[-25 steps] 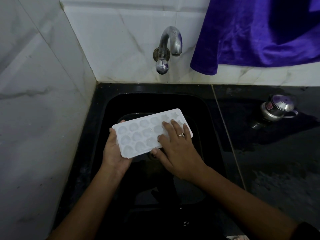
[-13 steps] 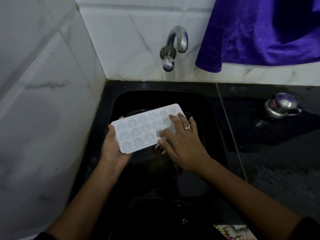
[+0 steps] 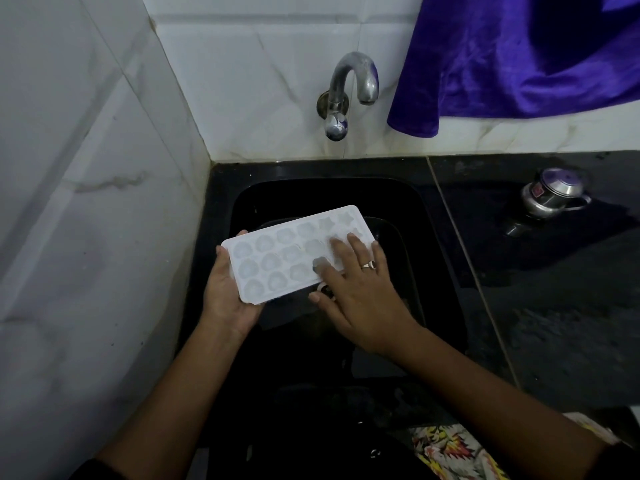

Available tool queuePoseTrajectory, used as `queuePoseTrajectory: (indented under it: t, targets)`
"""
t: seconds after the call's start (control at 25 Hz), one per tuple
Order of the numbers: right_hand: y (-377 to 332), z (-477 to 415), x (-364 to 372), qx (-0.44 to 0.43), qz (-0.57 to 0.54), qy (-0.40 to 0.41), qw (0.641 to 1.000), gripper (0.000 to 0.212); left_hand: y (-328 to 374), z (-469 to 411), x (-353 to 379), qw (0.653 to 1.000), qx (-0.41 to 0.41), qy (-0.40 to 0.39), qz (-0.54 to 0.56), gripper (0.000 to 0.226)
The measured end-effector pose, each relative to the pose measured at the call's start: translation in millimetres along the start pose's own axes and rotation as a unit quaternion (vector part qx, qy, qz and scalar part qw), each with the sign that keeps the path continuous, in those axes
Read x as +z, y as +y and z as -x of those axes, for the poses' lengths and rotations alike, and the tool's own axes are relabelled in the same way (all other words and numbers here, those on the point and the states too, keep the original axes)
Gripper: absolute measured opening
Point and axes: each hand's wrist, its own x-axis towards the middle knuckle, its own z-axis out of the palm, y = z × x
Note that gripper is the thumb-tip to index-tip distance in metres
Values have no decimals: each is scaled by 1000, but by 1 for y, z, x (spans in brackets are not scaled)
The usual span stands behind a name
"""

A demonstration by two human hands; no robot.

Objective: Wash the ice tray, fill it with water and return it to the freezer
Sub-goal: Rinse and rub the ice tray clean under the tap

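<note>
A white ice tray (image 3: 277,252) with shaped moulds is held flat over the black sink (image 3: 433,216). My left hand (image 3: 225,299) grips its near-left end from below, thumb on the edge. My right hand (image 3: 360,292) lies on top of the tray's right half, its straight fingers pressing into the moulds; it wears a ring. The metal tap (image 3: 349,91) on the tiled wall stands above the sink, and no water runs from it.
A purple cloth (image 3: 519,53) hangs on the wall at the upper right. A small steel lidded pot (image 3: 550,195) sits on the black counter right of the sink. White marble tiles close in the left side. Patterned fabric (image 3: 450,448) shows at the bottom edge.
My right hand's fingers have slid across the tray's moulds towards its right end. The tray stays in my left hand over the sink.
</note>
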Motion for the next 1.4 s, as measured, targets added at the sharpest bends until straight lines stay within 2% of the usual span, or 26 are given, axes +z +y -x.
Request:
queuePoseTrajectory:
  t: [0.16, 0.32, 0.48, 0.64, 0.76, 0.92, 1.04, 1.12, 1.28, 1.4]
  targets:
    - [-3, -4, -8, 44, -27, 9, 999, 51, -3, -2, -5, 1000, -25, -17, 6, 54]
    - [-10, 5, 0, 11, 17, 2, 1000, 51, 1, -7, -10, 1000, -14, -19, 3, 55]
    - [-2, 1, -9, 53, -11, 18, 998, 46, -6, -3, -4, 999, -26, -47, 1, 53]
    - [6, 9, -7, -13, 14, -5, 1000, 51, -2, 1, 4, 999, 0, -35, 10, 49]
    - [27, 3, -22, -11, -10, 1, 1000, 45, -12, 10, 15, 999, 17, -22, 21, 48]
    - [42, 9, -29, -57, 7, -19, 998, 57, -29, 22, 38, 999, 41, -13, 32, 47]
    - [70, 6, -39, -63, 2, -4, 998, 48, -40, 25, 50, 998, 52, -12, 38, 48]
    - [74, 3, -42, -56, -19, -10, 998, 46, -51, 26, 59, 998, 56, -6, 32, 50]
    - [89, 10, -40, -111, 5, -22, 994, 51, -56, 33, 67, 997, 64, -12, 42, 67]
    - [96, 1, -45, -80, -26, -16, 996, 46, -63, 36, 72, 997, 69, -11, 32, 69]
